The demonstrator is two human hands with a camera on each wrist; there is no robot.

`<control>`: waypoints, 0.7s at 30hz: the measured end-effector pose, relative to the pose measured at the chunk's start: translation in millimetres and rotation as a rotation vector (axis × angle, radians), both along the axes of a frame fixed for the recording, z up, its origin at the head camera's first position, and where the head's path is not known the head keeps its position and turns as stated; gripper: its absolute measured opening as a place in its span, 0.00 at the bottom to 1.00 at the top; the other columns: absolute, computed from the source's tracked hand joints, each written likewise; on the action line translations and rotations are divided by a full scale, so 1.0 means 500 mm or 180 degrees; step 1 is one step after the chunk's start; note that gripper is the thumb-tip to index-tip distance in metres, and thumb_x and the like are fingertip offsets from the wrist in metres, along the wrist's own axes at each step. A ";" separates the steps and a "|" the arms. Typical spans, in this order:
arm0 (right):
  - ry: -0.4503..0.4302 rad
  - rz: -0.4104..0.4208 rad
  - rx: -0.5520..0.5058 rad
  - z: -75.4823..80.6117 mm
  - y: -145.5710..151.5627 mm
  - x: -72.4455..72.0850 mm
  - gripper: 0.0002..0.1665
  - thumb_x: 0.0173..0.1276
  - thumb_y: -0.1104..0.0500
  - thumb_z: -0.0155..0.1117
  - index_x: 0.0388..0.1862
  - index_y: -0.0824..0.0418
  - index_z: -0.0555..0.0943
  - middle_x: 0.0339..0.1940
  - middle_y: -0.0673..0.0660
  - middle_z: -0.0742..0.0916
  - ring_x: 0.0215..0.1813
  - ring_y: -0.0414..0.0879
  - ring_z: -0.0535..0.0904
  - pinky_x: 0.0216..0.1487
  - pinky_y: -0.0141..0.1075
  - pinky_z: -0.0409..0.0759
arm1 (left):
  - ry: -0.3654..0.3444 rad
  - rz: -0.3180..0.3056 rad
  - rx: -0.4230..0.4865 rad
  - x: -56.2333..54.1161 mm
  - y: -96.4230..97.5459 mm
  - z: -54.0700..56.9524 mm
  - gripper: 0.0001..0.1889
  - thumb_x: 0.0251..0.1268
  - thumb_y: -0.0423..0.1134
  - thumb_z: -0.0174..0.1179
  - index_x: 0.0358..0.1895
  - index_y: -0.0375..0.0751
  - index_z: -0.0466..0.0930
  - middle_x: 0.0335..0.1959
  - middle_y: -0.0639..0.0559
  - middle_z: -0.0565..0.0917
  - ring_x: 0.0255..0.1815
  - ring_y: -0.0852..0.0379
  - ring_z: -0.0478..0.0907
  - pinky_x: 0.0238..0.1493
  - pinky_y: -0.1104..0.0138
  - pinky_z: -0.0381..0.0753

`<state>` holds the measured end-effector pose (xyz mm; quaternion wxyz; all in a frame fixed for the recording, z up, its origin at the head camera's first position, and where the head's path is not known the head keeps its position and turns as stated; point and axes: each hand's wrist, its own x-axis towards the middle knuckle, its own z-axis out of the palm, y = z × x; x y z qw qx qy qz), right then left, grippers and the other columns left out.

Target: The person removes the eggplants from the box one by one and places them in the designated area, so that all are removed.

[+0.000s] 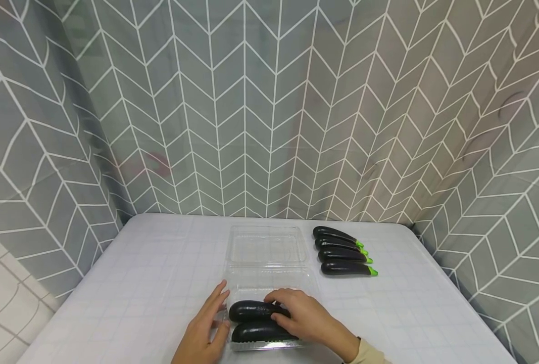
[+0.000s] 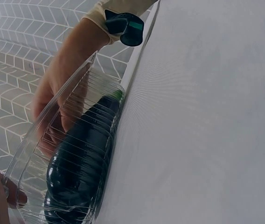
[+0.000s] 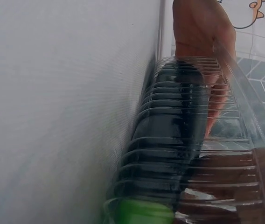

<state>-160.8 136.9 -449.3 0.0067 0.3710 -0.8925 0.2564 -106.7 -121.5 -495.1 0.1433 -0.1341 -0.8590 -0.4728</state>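
Two dark, glossy eggplants lie side by side in the near half of a clear plastic clamshell box. My right hand reaches in from the right and grips the farther eggplant, thumb on the near side and fingers on the far side. The nearer eggplant lies along the box's front wall; its right end is partly covered by that hand. My left hand rests at the box's left edge with fingers extended. Through the ribbed wall, the right wrist view shows a green stem end.
The box's lid lies folded back, flat on the white cloth-covered table. Several more eggplants sit in a row at the back right, green stems pointing right. A grey chevron-patterned curtain stands behind and along the sides.
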 end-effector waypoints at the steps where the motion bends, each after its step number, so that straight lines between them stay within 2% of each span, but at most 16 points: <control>1: -0.0013 -0.0004 0.0018 0.000 0.000 0.000 0.16 0.70 0.61 0.71 0.56 0.54 0.85 0.52 0.47 0.88 0.53 0.38 0.83 0.52 0.38 0.83 | 0.0003 0.0000 0.0004 0.000 0.000 0.000 0.31 0.63 0.26 0.63 0.72 0.37 0.75 0.79 0.51 0.66 0.57 0.50 0.83 0.45 0.64 0.86; 10: 0.0066 0.0002 0.0130 0.000 0.000 0.005 0.17 0.73 0.61 0.68 0.59 0.54 0.84 0.55 0.49 0.88 0.58 0.42 0.83 0.56 0.42 0.83 | 0.0013 -0.0026 0.0031 -0.001 0.000 -0.002 0.31 0.63 0.26 0.63 0.72 0.37 0.75 0.79 0.50 0.66 0.57 0.50 0.83 0.45 0.65 0.86; 21: 0.0151 0.0056 0.0033 -0.004 0.004 0.003 0.17 0.75 0.62 0.65 0.61 0.57 0.82 0.56 0.50 0.87 0.58 0.42 0.82 0.58 0.41 0.82 | -0.0049 0.0010 -0.0001 -0.001 0.001 0.000 0.31 0.63 0.26 0.64 0.73 0.38 0.74 0.80 0.52 0.66 0.58 0.51 0.82 0.45 0.65 0.86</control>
